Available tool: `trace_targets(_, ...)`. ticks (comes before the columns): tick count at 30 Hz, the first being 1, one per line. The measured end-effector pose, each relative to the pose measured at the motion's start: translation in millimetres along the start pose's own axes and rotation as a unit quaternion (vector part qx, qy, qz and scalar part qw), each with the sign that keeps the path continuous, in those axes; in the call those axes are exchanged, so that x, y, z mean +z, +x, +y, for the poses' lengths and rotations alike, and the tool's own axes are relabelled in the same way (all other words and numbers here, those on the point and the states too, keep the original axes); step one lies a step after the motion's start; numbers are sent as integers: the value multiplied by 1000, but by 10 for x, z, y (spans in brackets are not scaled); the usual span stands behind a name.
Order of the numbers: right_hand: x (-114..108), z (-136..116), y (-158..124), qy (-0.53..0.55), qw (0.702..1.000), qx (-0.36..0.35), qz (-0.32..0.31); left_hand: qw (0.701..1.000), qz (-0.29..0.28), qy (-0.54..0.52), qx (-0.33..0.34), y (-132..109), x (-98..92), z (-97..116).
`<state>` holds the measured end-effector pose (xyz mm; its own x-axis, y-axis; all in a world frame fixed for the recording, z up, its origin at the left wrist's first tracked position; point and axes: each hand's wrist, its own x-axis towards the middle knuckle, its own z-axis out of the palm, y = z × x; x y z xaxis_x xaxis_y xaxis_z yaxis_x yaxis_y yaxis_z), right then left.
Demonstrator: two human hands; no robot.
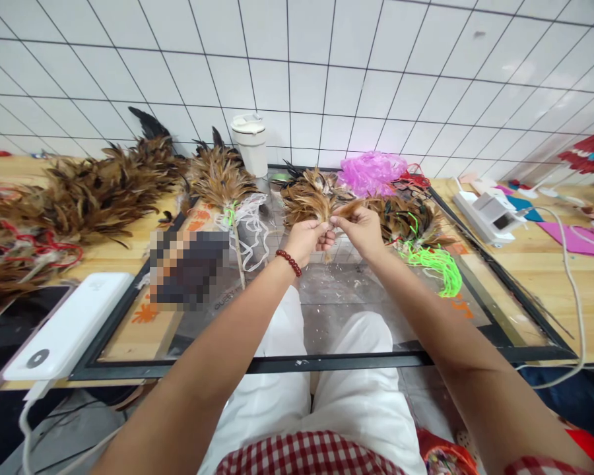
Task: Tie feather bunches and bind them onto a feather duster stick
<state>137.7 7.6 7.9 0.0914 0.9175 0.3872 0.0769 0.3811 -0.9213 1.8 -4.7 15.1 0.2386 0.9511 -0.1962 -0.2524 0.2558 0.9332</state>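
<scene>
Counted one left hand and one right hand mid-frame, one lidded cup upper centre, one white power bank lower left, one crumpled pink plastic clump right of centre, one beaded bracelet. Way too many feathers to count, lol.

Your head camera looked forward and down from above your lap, which sat at the bottom middle of the picture. Your forearms, close to the lens, rose from the lower left and lower right towards your left hand and right hand, near the centre. You saw the table spread widely to both side edges, and the wall, farther off, spanned the top.
</scene>
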Motion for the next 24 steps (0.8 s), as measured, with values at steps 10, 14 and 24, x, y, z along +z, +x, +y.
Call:
trace_targets(10,-218,216,115,-229,971,-62,-9,991,85,-53,89,88,-47,-7)
trace_targets(14,-332,296,82,-455,871,-145,-114,984,127,-73,103,111,-56,-3)
trace_targets(24,-316,149,157,-217,976,-32,11,986,127,-69,84,112,-38,-26)
